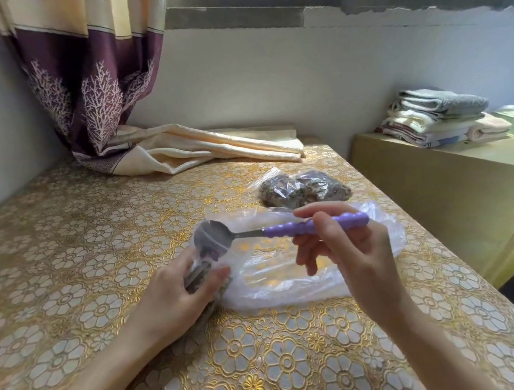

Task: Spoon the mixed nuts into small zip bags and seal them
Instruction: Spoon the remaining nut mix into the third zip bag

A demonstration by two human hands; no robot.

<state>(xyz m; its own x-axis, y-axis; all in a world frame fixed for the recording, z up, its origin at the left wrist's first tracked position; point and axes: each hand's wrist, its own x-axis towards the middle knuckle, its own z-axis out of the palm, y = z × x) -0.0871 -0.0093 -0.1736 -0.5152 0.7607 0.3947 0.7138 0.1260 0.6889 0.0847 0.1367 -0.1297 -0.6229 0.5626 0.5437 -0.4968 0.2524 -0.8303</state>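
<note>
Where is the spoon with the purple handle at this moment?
In the head view, the metal spoon with the purple bumpy handle is right of centre, held by the right hand above the large clear plastic bag; its bowl reaches toward the left hand.

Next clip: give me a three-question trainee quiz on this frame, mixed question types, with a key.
1. True or false: the right hand holds the spoon by its purple handle.
2. What does the left hand grip? A) the towels B) a small bag C) the curtain
3. Fill in: the filled bags lie on the table ____ the big plastic bag, toward the window.

Key: 1 true. 2 B: the small bag is held at the table with the spoon bowl at its mouth. 3 beyond.
</note>
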